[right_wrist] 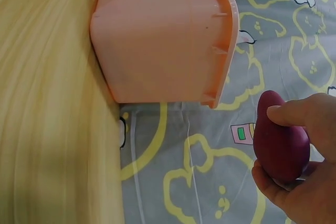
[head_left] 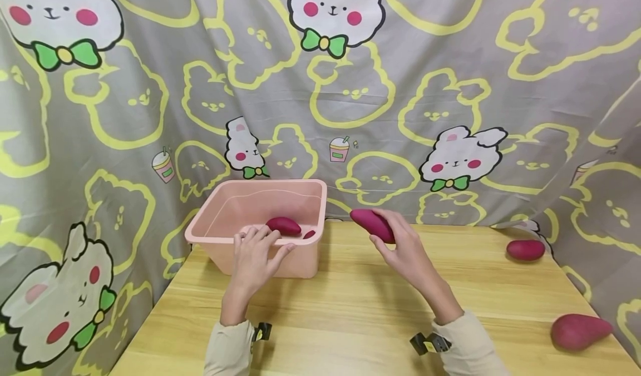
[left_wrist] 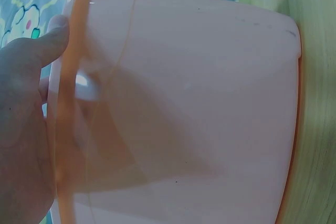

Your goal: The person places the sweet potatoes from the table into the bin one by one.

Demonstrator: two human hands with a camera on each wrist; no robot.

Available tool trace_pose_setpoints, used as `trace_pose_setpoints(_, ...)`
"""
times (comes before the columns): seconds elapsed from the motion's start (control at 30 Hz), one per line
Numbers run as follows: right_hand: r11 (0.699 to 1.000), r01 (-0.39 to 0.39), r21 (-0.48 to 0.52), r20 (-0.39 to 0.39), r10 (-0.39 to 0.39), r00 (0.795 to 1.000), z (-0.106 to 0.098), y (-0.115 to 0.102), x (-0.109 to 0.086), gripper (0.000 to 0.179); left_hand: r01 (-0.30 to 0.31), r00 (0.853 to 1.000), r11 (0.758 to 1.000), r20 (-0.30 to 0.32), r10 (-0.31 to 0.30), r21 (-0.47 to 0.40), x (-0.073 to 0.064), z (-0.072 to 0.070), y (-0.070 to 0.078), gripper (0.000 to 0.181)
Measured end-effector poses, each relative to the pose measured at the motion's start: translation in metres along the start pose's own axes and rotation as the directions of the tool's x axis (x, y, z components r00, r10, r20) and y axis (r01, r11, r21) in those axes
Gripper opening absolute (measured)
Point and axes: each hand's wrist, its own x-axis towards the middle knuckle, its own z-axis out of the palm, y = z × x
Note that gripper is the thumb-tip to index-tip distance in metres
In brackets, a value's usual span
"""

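A pink plastic tub (head_left: 299,262) stands at the back left of the table. My left hand (head_left: 256,260) grips its near rim, fingers hooked over the edge; the left wrist view has the thumb against the rim (left_wrist: 71,103). Inside the tub lies a purple-red sweet potato (head_left: 284,226), and a small part of another red piece (head_left: 309,235) shows above the near wall. To the right of the tub, my right hand (head_left: 408,251) holds a sweet potato (head_left: 369,223) in the air, thumb on one side and fingers around the other, as the right wrist view confirms.
Two more sweet potatoes rest on the wooden table (head_left: 360,320): one (head_left: 526,250) at the back right, one (head_left: 580,332) at the front right. A grey patterned curtain (head_left: 365,103) hangs behind the table and along both sides.
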Motion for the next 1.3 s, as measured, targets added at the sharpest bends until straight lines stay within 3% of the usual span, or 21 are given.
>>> trace_pose_setpoints(0.4,1.0,0.01,0.017,-0.008,-0.01,1.0,0.006,-0.005,0.013,0.057,0.011,1.0,1.0,0.01,-0.011,-0.005,0.001,0.0,0.0,0.033)
trace_pose_setpoints(0.6,0.999,0.0,0.044,-0.028,0.001,1.0,0.011,-0.006,0.017,0.058,-0.006,1.0,1.0,-0.016,0.006,-0.003,0.001,0.002,-0.001,0.034)
trace_pose_setpoints(0.87,0.997,-0.031,0.069,-0.006,0.032,0.999,0.014,-0.012,0.021,0.061,0.002,1.0,1.0,-0.012,-0.002,-0.002,0.001,0.001,0.0,0.035)
trace_pose_setpoints(1.3,0.997,-0.012,0.08,0.003,0.012,1.0,0.018,-0.024,0.034,0.06,0.011,1.0,1.0,-0.001,-0.011,-0.001,0.001,0.0,0.001,0.035)
